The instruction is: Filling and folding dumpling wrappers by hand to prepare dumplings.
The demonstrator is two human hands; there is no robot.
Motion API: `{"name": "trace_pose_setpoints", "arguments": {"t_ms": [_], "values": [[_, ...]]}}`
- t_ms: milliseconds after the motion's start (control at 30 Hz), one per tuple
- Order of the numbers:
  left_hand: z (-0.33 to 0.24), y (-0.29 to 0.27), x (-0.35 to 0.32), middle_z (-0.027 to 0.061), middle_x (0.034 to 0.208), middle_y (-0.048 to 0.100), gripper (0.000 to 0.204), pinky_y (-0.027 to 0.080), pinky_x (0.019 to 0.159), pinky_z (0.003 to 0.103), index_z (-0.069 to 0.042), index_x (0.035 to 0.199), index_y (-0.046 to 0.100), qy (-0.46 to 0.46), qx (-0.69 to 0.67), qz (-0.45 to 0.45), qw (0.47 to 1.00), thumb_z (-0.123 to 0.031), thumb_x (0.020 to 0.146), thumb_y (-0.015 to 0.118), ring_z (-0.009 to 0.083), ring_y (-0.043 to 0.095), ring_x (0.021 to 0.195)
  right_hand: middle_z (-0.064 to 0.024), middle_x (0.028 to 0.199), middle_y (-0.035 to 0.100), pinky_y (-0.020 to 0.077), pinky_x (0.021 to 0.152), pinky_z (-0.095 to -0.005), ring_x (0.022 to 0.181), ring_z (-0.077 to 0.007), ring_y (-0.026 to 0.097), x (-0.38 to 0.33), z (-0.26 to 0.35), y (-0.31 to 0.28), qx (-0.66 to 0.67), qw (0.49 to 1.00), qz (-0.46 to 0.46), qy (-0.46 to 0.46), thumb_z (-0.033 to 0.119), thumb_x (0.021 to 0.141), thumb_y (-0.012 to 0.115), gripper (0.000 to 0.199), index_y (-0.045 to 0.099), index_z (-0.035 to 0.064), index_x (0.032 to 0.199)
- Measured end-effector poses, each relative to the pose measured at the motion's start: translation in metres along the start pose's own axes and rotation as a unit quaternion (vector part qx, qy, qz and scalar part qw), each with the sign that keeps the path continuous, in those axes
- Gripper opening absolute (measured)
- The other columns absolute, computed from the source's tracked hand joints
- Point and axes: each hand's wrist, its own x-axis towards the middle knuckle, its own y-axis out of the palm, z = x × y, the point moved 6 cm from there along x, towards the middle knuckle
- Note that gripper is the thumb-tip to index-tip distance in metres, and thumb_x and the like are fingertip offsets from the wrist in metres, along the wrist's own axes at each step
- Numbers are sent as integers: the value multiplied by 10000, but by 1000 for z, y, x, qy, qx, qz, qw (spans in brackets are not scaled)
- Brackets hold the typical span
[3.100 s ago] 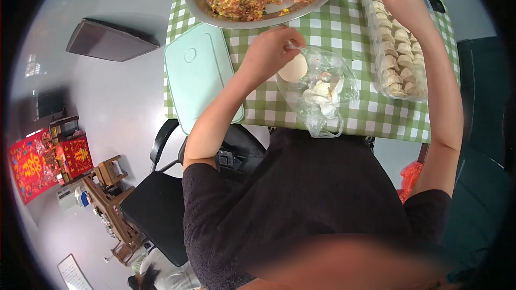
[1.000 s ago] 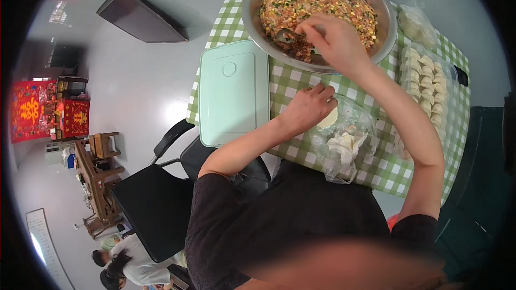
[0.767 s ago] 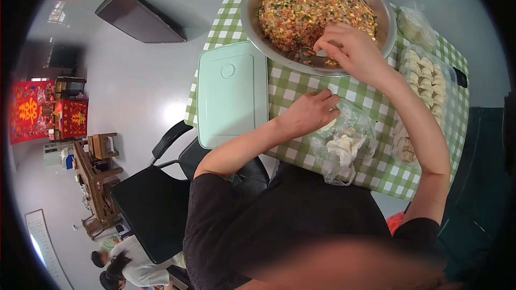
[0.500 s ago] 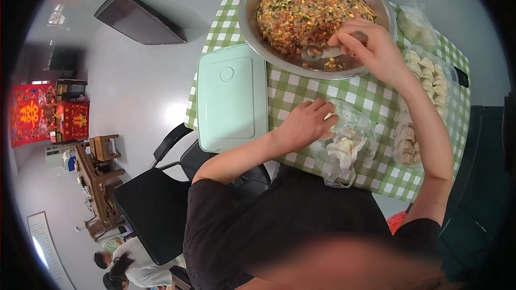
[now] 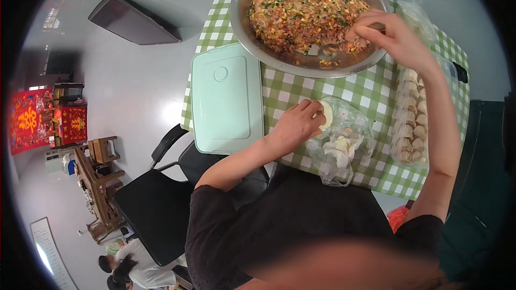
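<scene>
Head view: a metal spoon (image 5: 329, 49) is grasped in the right hand (image 5: 391, 36), its handle passing between curled fingers and its bowl lowered, somewhat blurred, at the near edge of a mound of minced filling (image 5: 301, 8) flecked with yellow and green. The mound is held in a wide steel basin (image 5: 252, 49) at the far side of the table, which is covered by a green-and-white checked tablecloth (image 5: 282, 91). By the left hand (image 5: 296, 124), a round dough wrapper (image 5: 326, 114) is pinched at its near edge, above or against a clear plastic bag (image 5: 352, 111) in which crumpled pale dough (image 5: 344, 147) is lying; whether the wrapper is touching the bag cannot be told. To the right, pleated dumplings (image 5: 411, 121) are set in rows in a clear tray (image 5: 396, 147), partly hidden behind the right forearm. A pale green lid (image 5: 228, 96) is laid flat at the left, just beside the basin.

For a clean scoop, the mound is probably best worked from its near face, with the spoon pressed in shallowly and a modest heap lifted. Loose bits should be knocked off inside the basin, and the wrapper should be pinched lightly, so that its edge is not stretched or torn.
</scene>
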Motion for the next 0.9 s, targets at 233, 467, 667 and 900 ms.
{"name": "trace_pose_setpoints", "arguments": {"t_ms": [233,467,667,900], "values": [[-3,0,4,36,1092,578,307,552,818,397,-104,934,616,19,13,18,1000,-124,700,813,255,600,992,-41,934,694,498,716,-261,764,-101,601,13,-47,15,15,1000,-13,8,204,1050,560,284,728,-23,1020],[0,1,-3,11,1074,608,213,570,765,375,-108,900,629,4,32,8,999,-149,757,781,235,617,982,-53,902,683,510,728,-301,779,-142,625,27,-24,27,-30,998,-36,-41,207,1032,583,243,733,16,1043],[-3,-9,4,44,952,676,150,580,721,410,-104,901,641,-53,16,-51,997,-114,793,744,262,678,864,-59,929,690,531,757,-364,849,-255,665,29,-21,43,-123,984,-76,-102,208,1011,586,212,732,55,1008],[25,-25,-10,79,964,772,110,594,756,369,-46,970,631,-217,-146,-85,961,-76,892,703,242,761,870,-25,930,636,533,763,-394,956,-260,624,20,7,52,-252,940,-96,-208,211,964,631,156,721,90,1003]]}}
